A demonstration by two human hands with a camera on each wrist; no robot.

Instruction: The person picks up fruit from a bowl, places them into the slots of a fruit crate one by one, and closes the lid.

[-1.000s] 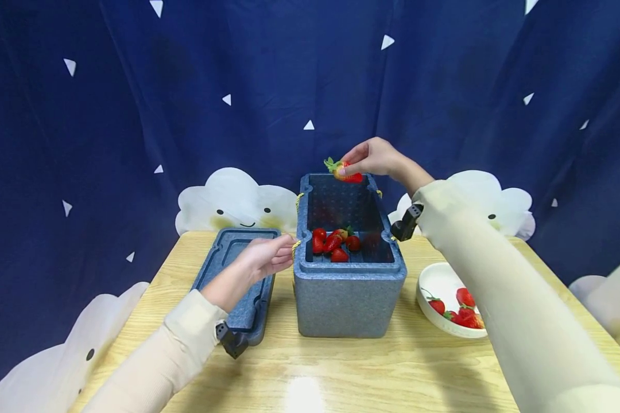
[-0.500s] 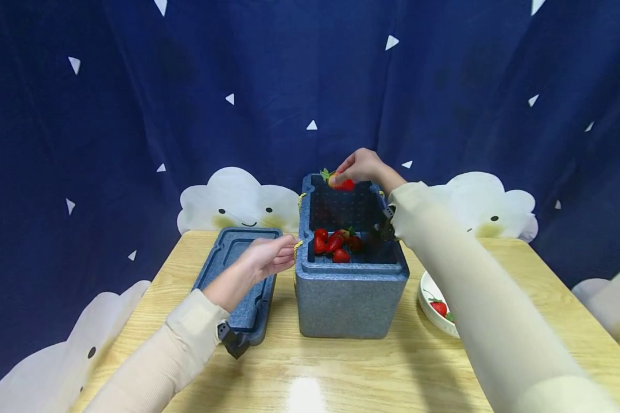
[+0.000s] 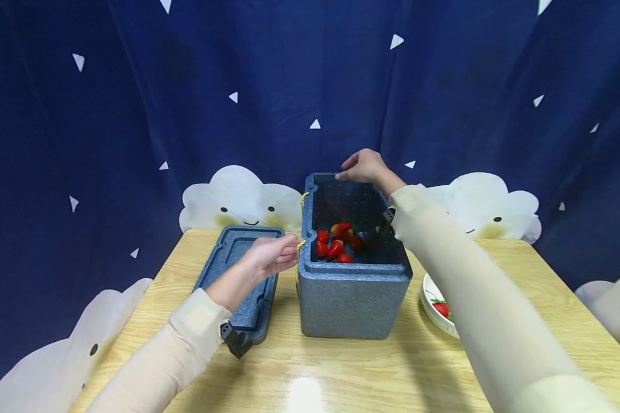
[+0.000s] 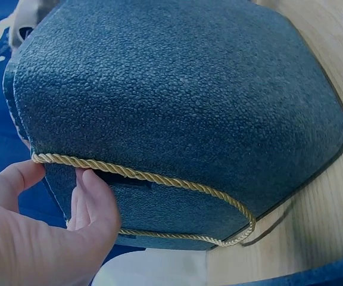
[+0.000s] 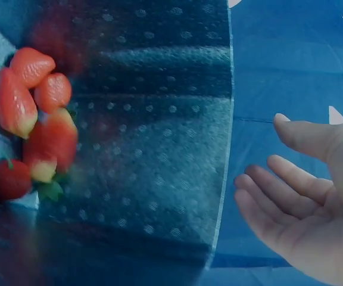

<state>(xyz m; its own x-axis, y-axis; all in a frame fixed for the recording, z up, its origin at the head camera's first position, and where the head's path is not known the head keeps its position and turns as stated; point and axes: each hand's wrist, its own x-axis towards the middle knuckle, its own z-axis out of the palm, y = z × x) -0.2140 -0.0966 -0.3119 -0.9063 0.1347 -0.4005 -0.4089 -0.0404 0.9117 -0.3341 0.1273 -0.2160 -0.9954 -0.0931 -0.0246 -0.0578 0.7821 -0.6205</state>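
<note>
The uppermost strawberry [image 3: 342,229] rests against other strawberries [image 3: 335,248] in the blue box [image 3: 352,307], frame centre; a tug on the rope [image 4: 159,179] could roll it. Its long axis runs left-right, paler end left. Above, the right hand [image 3: 365,167] is relaxed and empty; whether the left hand [image 3: 270,256] grips or merely touches the rope is unclear.

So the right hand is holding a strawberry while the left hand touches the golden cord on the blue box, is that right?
Not quite: the right hand holds nothing; the right wrist view shows its thumb and fingers apart. The left hand does touch the golden cord on the blue box.
</note>
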